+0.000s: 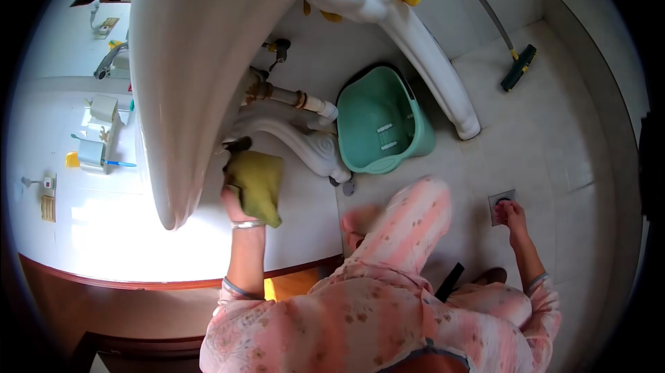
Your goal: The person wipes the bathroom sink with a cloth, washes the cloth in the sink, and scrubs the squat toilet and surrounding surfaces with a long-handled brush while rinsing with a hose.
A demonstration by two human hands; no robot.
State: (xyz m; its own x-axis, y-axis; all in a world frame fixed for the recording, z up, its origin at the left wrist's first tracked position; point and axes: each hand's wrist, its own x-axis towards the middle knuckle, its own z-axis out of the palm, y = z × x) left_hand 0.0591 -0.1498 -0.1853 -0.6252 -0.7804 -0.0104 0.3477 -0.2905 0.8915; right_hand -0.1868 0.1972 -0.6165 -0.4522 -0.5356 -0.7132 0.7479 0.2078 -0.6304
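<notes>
Left grip grasping the cloth; right grip positioned at the floor drain.
The left grip [234,201] is closed on the yellow-green cloth [258,180], which hangs from the fingers and extends to the right of the grip, near the underside of the white sink [187,61]. Drain pipes [284,96] are located ahead and to the right of this grip; a green tub [361,139] stands farther right, beside the sink's curved leg [433,65]. The right grip [512,216] has its fingers bent together over the drain [497,212]; whether they grasp anything cannot be determined. A floor brush [519,68] rests well ahead of the right grip.
</notes>
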